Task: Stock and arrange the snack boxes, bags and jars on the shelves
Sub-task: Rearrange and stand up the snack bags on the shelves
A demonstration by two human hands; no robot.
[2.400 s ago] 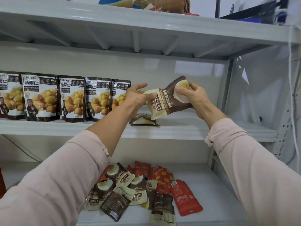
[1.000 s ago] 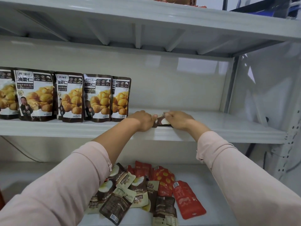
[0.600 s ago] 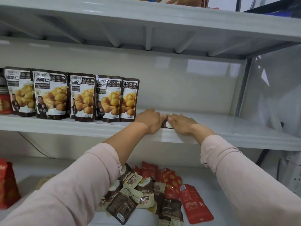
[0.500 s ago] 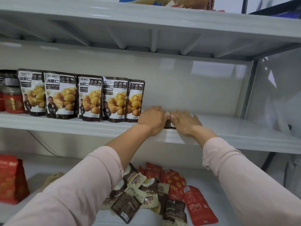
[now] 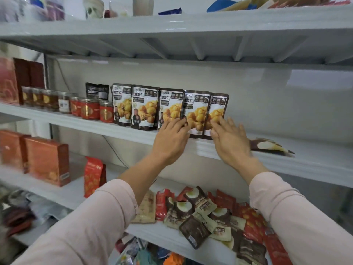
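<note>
Several dark chestnut bags (image 5: 145, 107) stand in a row on the middle shelf (image 5: 286, 163). My left hand (image 5: 171, 139) reaches up with straight fingers touching the lower part of a bag near the row's right end. My right hand (image 5: 230, 139), fingers spread, touches the bottom of the rightmost bags (image 5: 216, 111). A brown and cream snack bag (image 5: 269, 146) lies flat on the shelf just right of my right hand. On the lower shelf (image 5: 168, 236) sits a loose pile of brown and red bags (image 5: 210, 215).
Red-lidded jars (image 5: 87, 110) line the middle shelf left of the chestnut bags. Orange boxes (image 5: 45, 160) and a red bag (image 5: 93, 175) stand on the lower shelf at left. The top shelf (image 5: 172, 23) holds mixed packages. More goods lie below the lower shelf.
Both hands have left the brown and cream bag, which now lies flat on the shelf, and moved left to the chestnut bags. The view has swung left, showing jars and boxes.
</note>
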